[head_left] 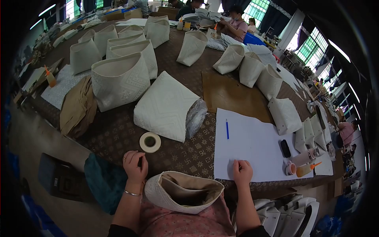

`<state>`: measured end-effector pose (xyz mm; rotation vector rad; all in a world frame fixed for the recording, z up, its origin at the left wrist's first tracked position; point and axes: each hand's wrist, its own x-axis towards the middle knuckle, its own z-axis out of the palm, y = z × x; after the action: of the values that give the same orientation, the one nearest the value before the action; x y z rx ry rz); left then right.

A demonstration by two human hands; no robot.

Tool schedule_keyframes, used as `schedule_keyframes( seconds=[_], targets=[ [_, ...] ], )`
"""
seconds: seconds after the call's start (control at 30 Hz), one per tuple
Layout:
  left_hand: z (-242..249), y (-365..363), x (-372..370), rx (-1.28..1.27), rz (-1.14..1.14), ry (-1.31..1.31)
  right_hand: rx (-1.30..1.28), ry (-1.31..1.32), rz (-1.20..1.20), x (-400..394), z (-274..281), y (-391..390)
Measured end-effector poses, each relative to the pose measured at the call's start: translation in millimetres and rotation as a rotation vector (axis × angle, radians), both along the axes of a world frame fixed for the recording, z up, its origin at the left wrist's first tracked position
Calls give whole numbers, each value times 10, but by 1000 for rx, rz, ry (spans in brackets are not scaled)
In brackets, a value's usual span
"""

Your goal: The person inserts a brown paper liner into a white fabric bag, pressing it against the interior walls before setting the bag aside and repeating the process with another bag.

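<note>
My left hand (pixel 136 167), with a ring and a bracelet, rests at the table's near edge, fingers curled and nothing visible in them. Just beyond it lies a roll of tape (pixel 150 142). On a large white sheet of paper (pixel 252 146), my right hand (pixel 242 172) is closed in a loose fist, also without a visible object. Between my forearms, a white embossed bag (pixel 158 193) with a beige lining sits on my lap, its mouth open towards me; neither hand touches it. A blue pen (pixel 227 129) lies on the paper.
A white bag (pixel 167 104) with clear plastic at its mouth lies ahead; several more stand behind. Brown paper (pixel 77 108) is at left. At right are a black object (pixel 285 148), a pink cup (pixel 291 168) and a glue bottle (pixel 304 170). People sit across the table.
</note>
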<state>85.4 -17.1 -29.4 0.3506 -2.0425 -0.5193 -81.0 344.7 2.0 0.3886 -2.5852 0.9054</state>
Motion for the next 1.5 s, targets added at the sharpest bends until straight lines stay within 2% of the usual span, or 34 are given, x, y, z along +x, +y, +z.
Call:
schedule_keyframes(
  seconds=[0.5, 0.8, 0.87, 0.9, 0.97, 1.0, 1.07, 1.1, 1.13, 1.17, 1.2, 1.27, 1.37, 1.4, 1.43, 1.47, 1.5],
  targets=[
    [26, 0, -2, -2, -1, -12, 15, -17, -4, -20, -18, 13],
    [54, 113, 200, 124, -59, -37, -66, -18, 41, 26, -47, 52],
    [-134, 154, 362, 419, -92, 76, -99, -12, 71, 116, -38, 77],
    [-220, 178, 446, 421, -96, 75, -157, 37, 129, 224, -41, 95],
    [-387, 247, 619, 828, -112, 178, -198, 43, 211, 524, -59, 166],
    [-463, 293, 677, 828, -111, 177, -181, -1, 235, 697, -88, 216],
    [-572, 366, 772, 1547, -172, 197, -227, 68, 453, 902, -184, 250],
    [-538, 417, 801, 1547, -174, 194, -275, -197, 471, 1046, -270, 302],
    [-461, 485, 821, 1508, -190, 14, -322, -462, 481, 1179, -374, 350],
    [-414, 524, 828, 1461, -207, -166, -152, -407, 531, 1271, -508, 375],
    [-409, 516, 831, 1460, -214, -175, 16, -351, 578, 1346, -603, 366],
    [-395, 483, 862, 1688, -356, -100, -22, -533, 625, 1442, -333, 211],
    [-198, 466, 928, 1627, -402, -101, -35, -686, 685, 1420, -301, 82],
    [-177, 378, 998, 1621, -410, -102, -147, -832, 712, 1414, -389, 51],
    [-193, 213, 1140, 1497, -450, -192, -259, -976, 738, 1408, -437, 11],
    [-190, 80, 1275, 1372, -485, -280, -261, -970, 736, 1413, -441, -46],
    [-85, -3, 1414, 1443, -599, -188, -319, -1023, 763, 1424, -444, -118]
  ],
)
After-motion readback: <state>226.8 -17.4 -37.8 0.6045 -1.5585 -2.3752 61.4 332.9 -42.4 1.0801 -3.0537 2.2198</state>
